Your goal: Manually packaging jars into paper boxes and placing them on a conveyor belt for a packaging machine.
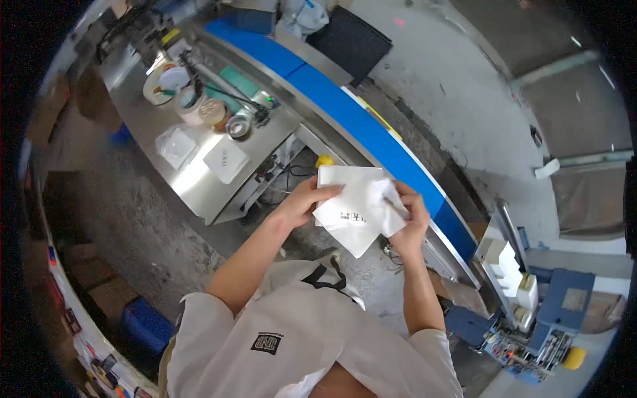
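In front of my body I hold a small set of flat white papers (348, 180), the lower one turned cornerwise with dark print on it. They may be sheets or flat bags; I cannot tell which. My left hand (302, 204) pinches their left edge, thumb on top. At the right side my right hand (413, 222) is closed on a crumpled white wad (385, 204), cloth or soft paper, which lies against the papers and covers part of them.
A steel table (199, 179) at left bears printed white sheets (225, 159), a clear plastic bag (176, 147), jars (191, 106) and a metal cup (237, 126). A blue conveyor belt (352, 119) runs just beyond my hands. A blue-grey machine (561, 305) stands at right.
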Demonstrator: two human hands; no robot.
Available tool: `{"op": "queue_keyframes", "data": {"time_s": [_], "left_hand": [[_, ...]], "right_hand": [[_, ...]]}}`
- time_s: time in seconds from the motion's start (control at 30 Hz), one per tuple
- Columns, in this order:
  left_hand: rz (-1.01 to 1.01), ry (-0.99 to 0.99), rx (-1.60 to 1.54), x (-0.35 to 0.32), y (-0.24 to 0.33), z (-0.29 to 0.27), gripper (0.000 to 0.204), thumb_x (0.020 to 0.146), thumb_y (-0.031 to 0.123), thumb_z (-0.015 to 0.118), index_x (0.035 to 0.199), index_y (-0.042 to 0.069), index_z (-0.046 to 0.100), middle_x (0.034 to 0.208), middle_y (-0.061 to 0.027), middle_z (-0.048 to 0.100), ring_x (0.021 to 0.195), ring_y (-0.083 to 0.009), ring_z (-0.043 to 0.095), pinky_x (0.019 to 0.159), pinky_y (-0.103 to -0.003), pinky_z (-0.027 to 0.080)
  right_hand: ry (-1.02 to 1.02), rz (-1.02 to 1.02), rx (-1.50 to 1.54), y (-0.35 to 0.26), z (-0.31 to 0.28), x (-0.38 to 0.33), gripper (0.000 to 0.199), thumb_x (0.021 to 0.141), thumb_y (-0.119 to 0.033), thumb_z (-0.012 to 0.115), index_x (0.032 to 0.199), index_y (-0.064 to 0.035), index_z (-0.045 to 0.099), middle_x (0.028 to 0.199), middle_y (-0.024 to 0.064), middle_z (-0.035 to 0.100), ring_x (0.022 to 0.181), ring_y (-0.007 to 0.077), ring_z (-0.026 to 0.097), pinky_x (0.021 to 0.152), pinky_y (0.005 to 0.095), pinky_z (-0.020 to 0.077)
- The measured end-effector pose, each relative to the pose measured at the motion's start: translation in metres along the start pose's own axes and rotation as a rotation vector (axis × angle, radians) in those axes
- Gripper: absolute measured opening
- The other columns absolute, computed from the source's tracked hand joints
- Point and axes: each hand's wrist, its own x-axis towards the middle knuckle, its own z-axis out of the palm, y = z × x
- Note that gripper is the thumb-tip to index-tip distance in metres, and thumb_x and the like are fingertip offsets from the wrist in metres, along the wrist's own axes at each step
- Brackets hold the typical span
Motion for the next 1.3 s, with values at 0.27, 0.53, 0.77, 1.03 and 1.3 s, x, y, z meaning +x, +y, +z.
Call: {"op": "queue_keyframes", "data": {"time_s": [0.27, 0.53, 0.77, 1.03, 1.3], "left_hand": [[0.148, 0.143, -0.077, -0.050, 0.058, -0.102, 0.058, 0.082, 0.023, 0.076, 0.128, -0.002, 0.052, 0.116, -0.0110, 0.063, 0.105, -0.0193, 0.063, 0.090, -0.034, 0.051], [0.361, 0.602, -0.157, -0.127, 0.101, -0.181, 0.058, 0.079, 0.016, 0.079, 0.127, -0.003, 0.051, 0.113, -0.0126, 0.065, 0.100, -0.0211, 0.066, 0.088, -0.037, 0.055], [0.455, 0.937, -0.113, -0.200, 0.129, -0.204, 0.057, 0.083, 0.021, 0.075, 0.129, -0.003, 0.052, 0.115, -0.0113, 0.065, 0.102, -0.0201, 0.065, 0.087, -0.037, 0.055], [0.531, 1.011, -0.128, -0.226, 0.153, -0.201, 0.057, 0.082, 0.022, 0.075, 0.128, -0.002, 0.052, 0.116, -0.0101, 0.064, 0.103, -0.0203, 0.065, 0.089, -0.035, 0.053], [0.629, 0.897, -0.043, -0.229, 0.180, -0.211, 0.058, 0.086, 0.022, 0.074, 0.132, -0.001, 0.047, 0.123, -0.0100, 0.061, 0.111, -0.0186, 0.060, 0.094, -0.034, 0.049]], "right_hand": [[0.092, 0.199, 0.232, -0.025, 0.085, 0.055, 0.022, 0.080, 0.005, 0.065, 0.101, -0.0003, 0.063, 0.097, 0.0056, 0.064, 0.090, 0.0129, 0.060, 0.084, 0.0279, 0.0474], [-0.208, 0.166, 0.141, 0.056, 0.221, 0.075, 0.017, 0.085, 0.000, 0.060, 0.100, 0.0008, 0.069, 0.100, 0.0096, 0.069, 0.094, 0.0174, 0.063, 0.084, 0.0303, 0.0487], [-0.461, 0.213, 0.287, 0.111, 0.407, 0.120, 0.030, 0.089, 0.000, 0.045, 0.103, -0.0009, 0.071, 0.097, 0.0089, 0.071, 0.093, 0.0172, 0.064, 0.087, 0.0288, 0.0473], [-0.760, 0.022, 0.214, 0.017, 0.415, 0.158, 0.055, 0.088, -0.017, 0.063, 0.138, -0.0005, 0.044, 0.117, 0.0170, 0.062, 0.096, 0.0288, 0.064, 0.083, 0.0372, 0.0522], [-1.053, 0.371, 0.502, -0.116, 0.383, 0.137, 0.050, 0.084, -0.006, 0.070, 0.130, -0.0027, 0.052, 0.100, 0.0072, 0.067, 0.083, 0.0130, 0.061, 0.074, 0.0277, 0.0500]]}}
